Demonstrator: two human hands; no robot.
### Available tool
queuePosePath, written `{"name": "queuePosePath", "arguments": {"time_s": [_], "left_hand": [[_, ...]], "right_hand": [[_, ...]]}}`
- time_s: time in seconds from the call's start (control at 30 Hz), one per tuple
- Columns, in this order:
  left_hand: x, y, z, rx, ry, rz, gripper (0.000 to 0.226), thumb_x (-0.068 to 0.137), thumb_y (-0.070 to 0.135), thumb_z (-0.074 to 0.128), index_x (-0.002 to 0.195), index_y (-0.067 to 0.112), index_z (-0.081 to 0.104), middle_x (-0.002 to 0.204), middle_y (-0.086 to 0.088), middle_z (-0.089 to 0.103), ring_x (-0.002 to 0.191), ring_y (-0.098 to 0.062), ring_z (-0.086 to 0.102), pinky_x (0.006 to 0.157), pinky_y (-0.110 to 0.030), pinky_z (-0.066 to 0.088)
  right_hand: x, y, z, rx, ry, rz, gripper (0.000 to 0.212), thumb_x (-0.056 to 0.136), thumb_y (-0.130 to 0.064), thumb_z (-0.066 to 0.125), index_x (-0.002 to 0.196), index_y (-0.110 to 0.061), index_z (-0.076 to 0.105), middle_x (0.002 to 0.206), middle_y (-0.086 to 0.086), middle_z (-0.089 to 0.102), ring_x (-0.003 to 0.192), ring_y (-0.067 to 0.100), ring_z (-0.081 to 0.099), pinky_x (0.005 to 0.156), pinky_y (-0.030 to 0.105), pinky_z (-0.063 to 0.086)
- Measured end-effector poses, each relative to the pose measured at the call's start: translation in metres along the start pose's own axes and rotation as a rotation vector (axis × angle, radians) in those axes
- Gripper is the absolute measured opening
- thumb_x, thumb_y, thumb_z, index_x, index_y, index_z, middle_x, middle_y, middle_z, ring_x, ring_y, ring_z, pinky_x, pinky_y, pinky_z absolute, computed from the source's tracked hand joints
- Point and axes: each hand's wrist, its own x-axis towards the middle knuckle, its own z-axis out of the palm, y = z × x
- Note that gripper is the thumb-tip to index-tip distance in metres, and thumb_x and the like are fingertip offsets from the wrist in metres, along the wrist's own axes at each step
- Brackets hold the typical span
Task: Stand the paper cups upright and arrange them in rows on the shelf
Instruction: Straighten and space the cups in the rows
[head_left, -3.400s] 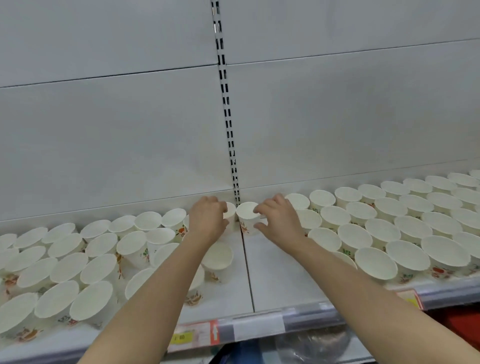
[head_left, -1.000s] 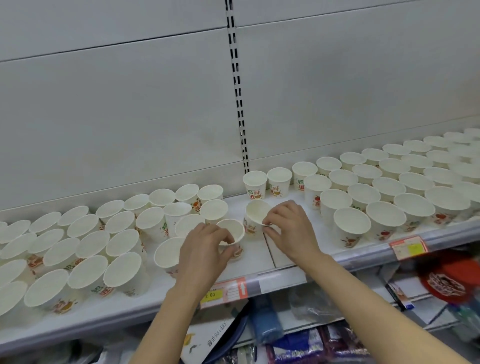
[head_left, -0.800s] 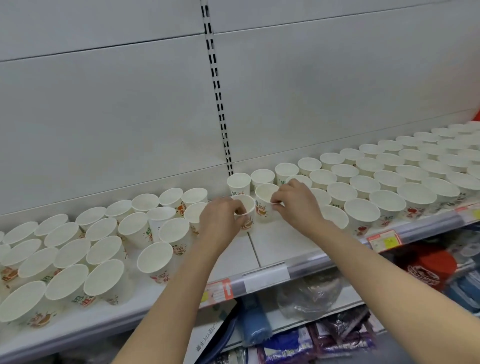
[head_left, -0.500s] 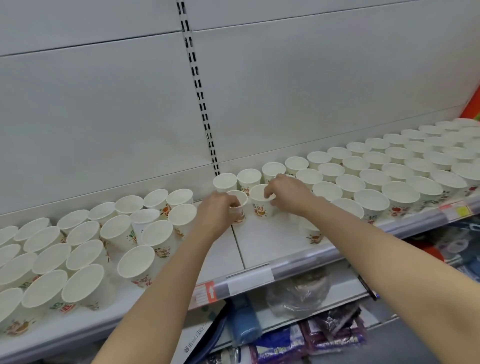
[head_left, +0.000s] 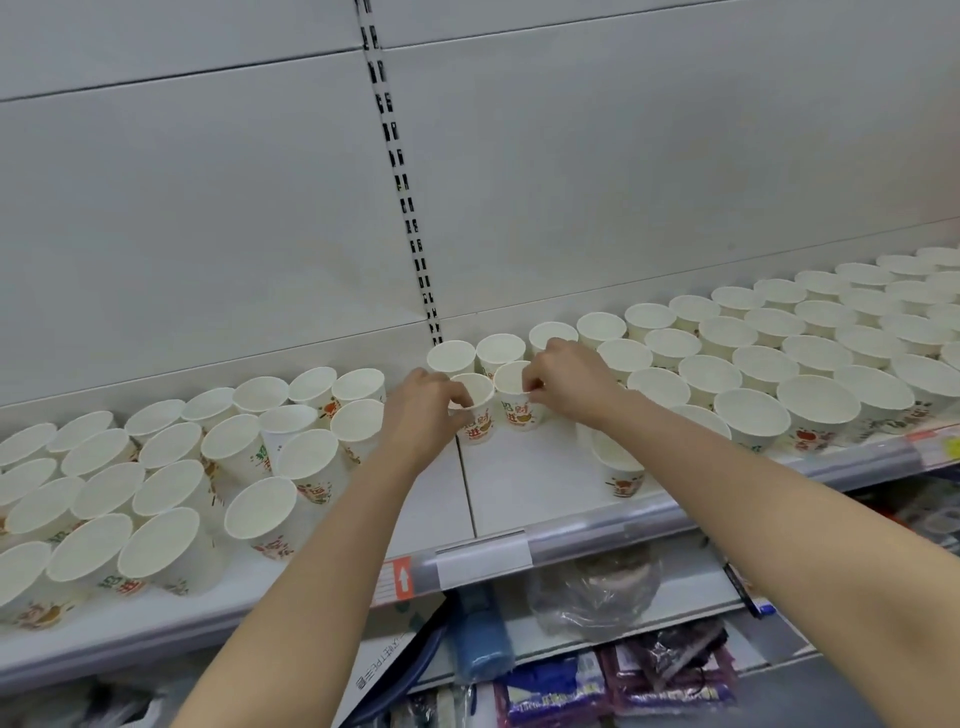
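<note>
Left hand (head_left: 423, 402) pinching one paper cup (head_left: 475, 410) by its rim, right hand (head_left: 569, 382) another (head_left: 517, 402) — likely light, crushable; best held gently near the rims.

white paper cups (head_left: 815, 413) with red-green print, pale grey shelf (head_left: 519, 488)

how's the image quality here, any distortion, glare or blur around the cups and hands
Head view: wide-angle distortion bends the shelf edge and tilts the outer cups outward; lighting is flat and even, shadows soft, no glare on the white back panel; the left hand and right hand are slightly soft, and cup prints are legible only near centre.
</note>
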Motion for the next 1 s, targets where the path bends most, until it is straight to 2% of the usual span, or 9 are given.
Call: {"name": "queuePosePath", "arguments": {"time_s": [0.07,0.2,0.33,0.5,0.67,0.83,0.9,1.0], "left_hand": [[0.002,0.0,-0.002,-0.059,0.057,-0.013,0.019,0.082,0.042,0.072,0.097,0.03,0.072,0.099,0.012,0.067,0.098,-0.015,0.052,0.07,-0.031,0.041],[0.022,-0.022,-0.014,-0.061,0.14,-0.076,0.013,0.089,0.032,0.066,0.1,0.03,0.073,0.103,0.01,0.067,0.099,-0.016,0.052,0.071,-0.029,0.038],[0.048,-0.039,-0.016,0.032,0.029,-0.09,0.018,0.088,0.022,0.067,0.104,0.027,0.073,0.109,0.006,0.067,0.103,-0.018,0.053,0.075,-0.031,0.042],[0.069,-0.037,-0.009,0.115,-0.126,-0.006,0.017,0.087,0.032,0.07,0.104,0.029,0.073,0.109,0.007,0.063,0.11,-0.017,0.05,0.075,-0.029,0.041],[0.074,-0.031,-0.001,0.057,-0.113,0.036,0.01,0.087,0.033,0.069,0.093,0.028,0.075,0.097,0.006,0.064,0.101,-0.015,0.054,0.07,-0.027,0.041],[0.077,-0.028,-0.002,0.028,-0.172,0.039,0.014,0.086,0.03,0.069,0.101,0.03,0.073,0.1,0.008,0.065,0.099,-0.015,0.055,0.075,-0.03,0.046],[0.072,-0.026,-0.006,-0.047,-0.118,0.011,0.015,0.088,0.026,0.068,0.102,0.03,0.072,0.101,0.009,0.066,0.095,-0.013,0.058,0.077,-0.033,0.048],[0.048,-0.02,-0.013,-0.198,0.047,-0.015,0.009,0.09,0.031,0.066,0.096,0.03,0.073,0.095,0.016,0.066,0.085,-0.006,0.057,0.075,-0.033,0.049]], "right_hand": [[0.003,0.005,-0.006,0.065,0.055,-0.032,0.014,0.082,-0.035,0.067,0.092,-0.026,0.07,0.089,-0.002,0.064,0.091,0.02,0.053,0.069,0.034,0.044],[0.025,0.024,-0.019,0.046,0.153,-0.062,0.013,0.083,-0.018,0.063,0.086,-0.024,0.073,0.082,-0.005,0.069,0.084,0.019,0.049,0.066,0.036,0.044],[0.052,0.04,-0.02,-0.019,0.045,-0.084,0.019,0.083,-0.013,0.063,0.092,-0.025,0.074,0.09,-0.004,0.069,0.093,0.019,0.049,0.064,0.029,0.036],[0.071,0.036,-0.011,-0.065,-0.126,-0.218,0.014,0.082,-0.024,0.067,0.095,-0.026,0.074,0.09,-0.004,0.065,0.095,0.019,0.048,0.065,0.028,0.035],[0.076,0.042,-0.006,-0.087,-0.128,-0.252,0.01,0.08,-0.02,0.069,0.087,-0.024,0.075,0.09,-0.003,0.063,0.092,0.02,0.049,0.062,0.027,0.029],[0.079,0.05,-0.007,-0.081,-0.114,-0.234,0.023,0.08,-0.009,0.066,0.097,-0.023,0.073,0.097,-0.003,0.067,0.097,0.02,0.049,0.066,0.029,0.036],[0.075,0.048,-0.009,-0.008,-0.047,-0.208,0.024,0.082,-0.01,0.064,0.101,-0.022,0.072,0.1,-0.002,0.067,0.099,0.02,0.049,0.07,0.03,0.039],[0.058,0.042,-0.014,0.166,0.108,-0.163,0.012,0.084,-0.02,0.065,0.092,-0.022,0.074,0.089,-0.006,0.067,0.09,0.017,0.05,0.074,0.034,0.043]]}}
